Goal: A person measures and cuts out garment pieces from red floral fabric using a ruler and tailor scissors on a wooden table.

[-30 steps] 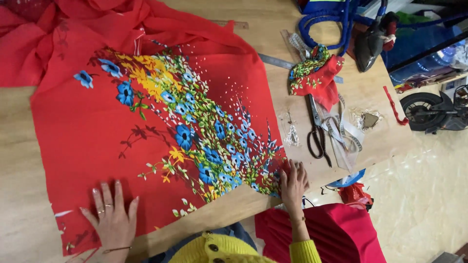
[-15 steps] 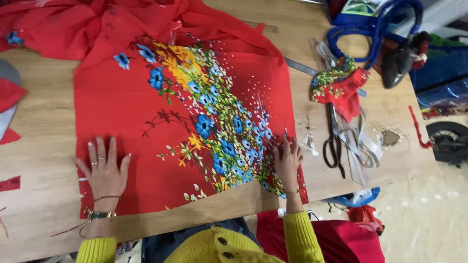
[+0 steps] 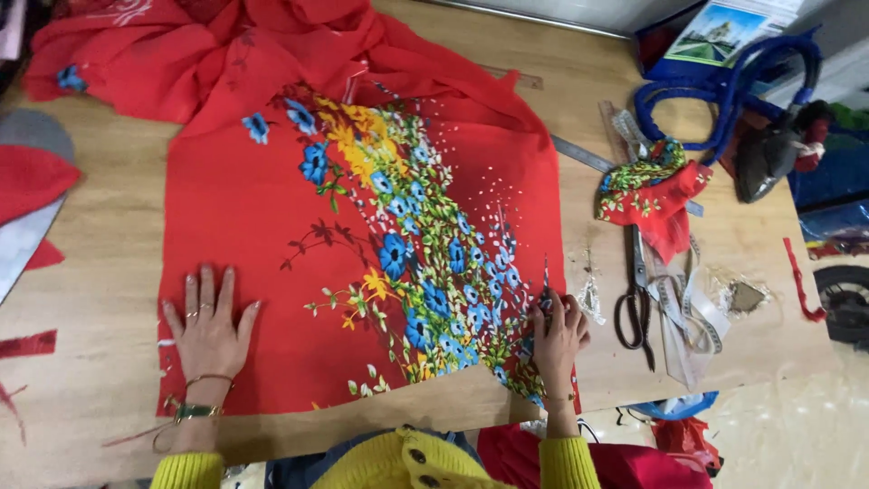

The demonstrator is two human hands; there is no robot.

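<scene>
The red floral fabric (image 3: 272, 263) lies spread over the wooden tabletop (image 3: 81, 362). The left hand (image 3: 208, 328) presses flat on its lower left corner, fingers spread; the right hand (image 3: 557, 340) pinches the fabric's right edge with curled fingers, scissors (image 3: 635, 303) just beside.

A red cloth (image 3: 262, 272) with a band of blue and yellow flowers lies spread on the wooden bench (image 3: 90, 299). The left hand (image 3: 208, 330) presses flat on its lower left part, fingers spread. The right hand (image 3: 557, 340) rests at the cloth's right edge, fingers curled. Black-handled scissors (image 3: 636, 303) lie just right of it, beside a small folded scrap (image 3: 656, 195) of the same cloth.
</scene>
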